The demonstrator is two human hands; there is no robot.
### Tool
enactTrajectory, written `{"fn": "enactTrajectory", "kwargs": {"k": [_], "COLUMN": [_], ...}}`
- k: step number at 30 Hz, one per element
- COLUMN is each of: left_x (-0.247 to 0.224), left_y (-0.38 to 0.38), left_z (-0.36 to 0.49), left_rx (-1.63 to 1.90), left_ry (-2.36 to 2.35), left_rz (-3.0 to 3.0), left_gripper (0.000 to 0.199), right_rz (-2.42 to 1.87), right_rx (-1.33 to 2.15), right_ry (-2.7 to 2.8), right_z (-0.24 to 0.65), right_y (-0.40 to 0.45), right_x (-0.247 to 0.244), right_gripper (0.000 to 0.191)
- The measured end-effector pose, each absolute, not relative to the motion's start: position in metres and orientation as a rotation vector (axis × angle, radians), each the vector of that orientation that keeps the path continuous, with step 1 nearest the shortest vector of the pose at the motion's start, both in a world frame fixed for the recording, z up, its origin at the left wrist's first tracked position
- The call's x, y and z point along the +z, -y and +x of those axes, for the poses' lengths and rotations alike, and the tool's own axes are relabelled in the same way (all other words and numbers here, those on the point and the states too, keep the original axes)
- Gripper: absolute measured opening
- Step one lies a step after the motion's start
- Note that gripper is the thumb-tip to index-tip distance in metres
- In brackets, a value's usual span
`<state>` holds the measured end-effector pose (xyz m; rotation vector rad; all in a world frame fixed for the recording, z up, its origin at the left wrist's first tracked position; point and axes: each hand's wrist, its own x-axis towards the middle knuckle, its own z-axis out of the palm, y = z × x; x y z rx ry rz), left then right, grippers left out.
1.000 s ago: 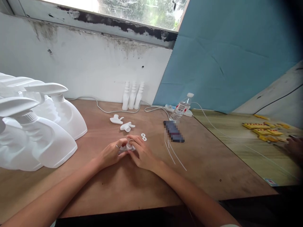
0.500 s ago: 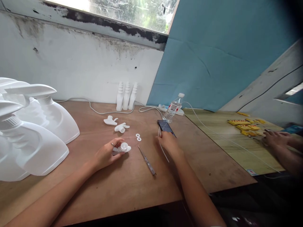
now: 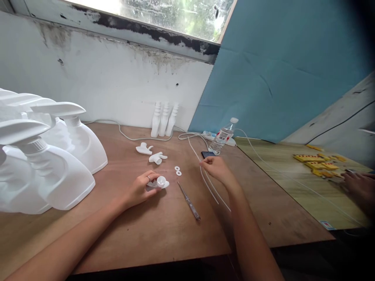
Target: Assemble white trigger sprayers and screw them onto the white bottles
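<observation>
My left hand [image 3: 146, 189] is curled round a white spray trigger head [image 3: 161, 182], its round opening facing up. Close to the phone [image 3: 208, 154], my right hand [image 3: 217, 168] has its fingertips pinched on a thin white tube [image 3: 221, 199]. Another white tube [image 3: 209, 189] runs beside it over the brown table [image 3: 158, 238]. Between my hands lie two small white washers [image 3: 177, 171] and a slim screwdriver-like tool [image 3: 189, 201] with a clear handle. Two more trigger heads, one [image 3: 144, 148] behind the other [image 3: 158, 157], rest beyond my left hand.
Large white spray bottles [image 3: 63, 171] crowd the left side. Several ribbed white pieces [image 3: 164, 120] stand against the wall. A water bottle [image 3: 224, 136] stands by a power strip [image 3: 231, 141] with cables. At right, another person's hand [image 3: 359, 185] is near yellow parts [image 3: 310, 158].
The view has swung slightly left, shifting everything rightward. My right hand has moved off the phone, and two tube lengths now show apart near it. My left hand keeps the trigger head.
</observation>
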<state>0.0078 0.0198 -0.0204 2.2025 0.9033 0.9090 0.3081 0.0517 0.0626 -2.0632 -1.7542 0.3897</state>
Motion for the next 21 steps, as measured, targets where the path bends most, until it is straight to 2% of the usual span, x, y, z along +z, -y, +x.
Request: {"fn": "enactTrajectory", "kwargs": {"k": [5,7,15,21], "left_x": [-0.019,-0.018,-0.021,-0.023], "left_y": [-0.020,-0.020,-0.021,-0.022], "left_z": [0.009,0.009,0.009,0.009], "left_rx": [0.920,0.924,0.945,0.953], "left_ry": [-0.912,-0.917,-0.888,-0.882], "left_rz": [2.201,2.198,2.201,2.203], "left_gripper": [0.027,0.027,0.028,0.029], "right_rz": [-1.279,-1.063,-0.967,-0.962], "right_rx": [0.962,1.081,0.878,0.729], "right_ry": [1.559,1.580,1.955,2.050], "right_z": [0.263,0.241,0.211,0.210], "right_y": [-0.036,-0.031,-0.026,-0.025], "right_x": [0.078,0.074,0.030,0.025], "right_gripper": [0.029,0.028,0.017,0.014]}}
